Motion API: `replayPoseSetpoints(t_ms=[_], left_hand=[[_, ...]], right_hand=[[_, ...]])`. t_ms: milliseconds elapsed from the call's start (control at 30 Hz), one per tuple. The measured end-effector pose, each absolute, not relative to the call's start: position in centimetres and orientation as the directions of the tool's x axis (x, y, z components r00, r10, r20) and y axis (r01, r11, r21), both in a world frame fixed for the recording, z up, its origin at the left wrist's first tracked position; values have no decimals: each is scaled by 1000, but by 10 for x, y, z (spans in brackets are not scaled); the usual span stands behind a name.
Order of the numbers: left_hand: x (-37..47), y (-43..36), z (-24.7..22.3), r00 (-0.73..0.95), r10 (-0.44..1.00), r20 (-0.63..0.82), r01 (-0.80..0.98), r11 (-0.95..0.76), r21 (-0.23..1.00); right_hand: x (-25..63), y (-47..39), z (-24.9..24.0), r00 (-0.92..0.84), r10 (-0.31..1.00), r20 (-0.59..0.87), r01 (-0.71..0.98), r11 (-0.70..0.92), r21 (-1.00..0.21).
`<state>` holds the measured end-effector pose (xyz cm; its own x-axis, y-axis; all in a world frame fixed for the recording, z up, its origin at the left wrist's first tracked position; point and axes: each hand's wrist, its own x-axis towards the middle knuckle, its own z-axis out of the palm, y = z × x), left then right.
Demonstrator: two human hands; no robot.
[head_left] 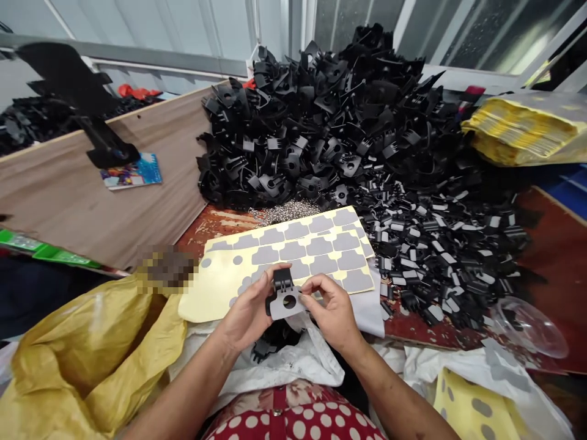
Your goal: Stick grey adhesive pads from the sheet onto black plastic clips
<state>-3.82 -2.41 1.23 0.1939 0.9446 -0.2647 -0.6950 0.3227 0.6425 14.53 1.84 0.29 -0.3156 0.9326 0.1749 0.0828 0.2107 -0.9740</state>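
My left hand (247, 305) grips a black plastic clip part (283, 279) by its left side, thumb at the top. Its flat face looks light grey and has a round hole; whether that grey is a sticker or a reflection I cannot tell. At the part's right edge, my right hand (332, 308) has its thumb and forefinger pinched together against it. Just beyond both hands lies a yellow backing sheet (206, 299) with rows of grey stickers (293, 250). White bag plastic (316, 360) and some black parts (263, 349) are below the hands.
A large heap of black plastic parts (330, 116) fills the back. Small black clips (422, 238) spread to the right, beside a clear plastic bowl (529, 327). Small metal pieces (288, 212) lie behind the sheets. A wooden board (169, 165) borders the left; yellow sacking (105, 348) lies nearer.
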Motion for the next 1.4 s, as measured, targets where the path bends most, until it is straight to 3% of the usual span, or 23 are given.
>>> replayPoseSetpoints(t_ms=[667,867,967,1100,1200,1333,1400], left_hand=[[-35,-28,8,126,958,-259,-711,269,649],[-35,-33,8,137,963,-234,-698,261,667],[-29,-33,4,91,969,-228,-625,234,744],[-19,-32,-6,-209,968,-135,-391,44,919],[-15,-32,-13,-372,928,-33,-208,-48,977],[-12,-33,-16,-451,891,-54,-226,-56,973],[-13,-33,-18,-482,872,-83,-281,-64,957]], right_hand=[[134,18,-13,-293,943,156,119,198,-973],[133,15,-6,-320,919,232,183,300,-936],[131,11,-2,-340,889,306,248,399,-883],[127,2,-6,-336,852,402,368,512,-776],[124,-5,-13,-368,782,504,465,624,-628],[122,-6,-14,-417,666,619,605,711,-358],[127,-1,-10,-379,678,630,682,664,-305]])
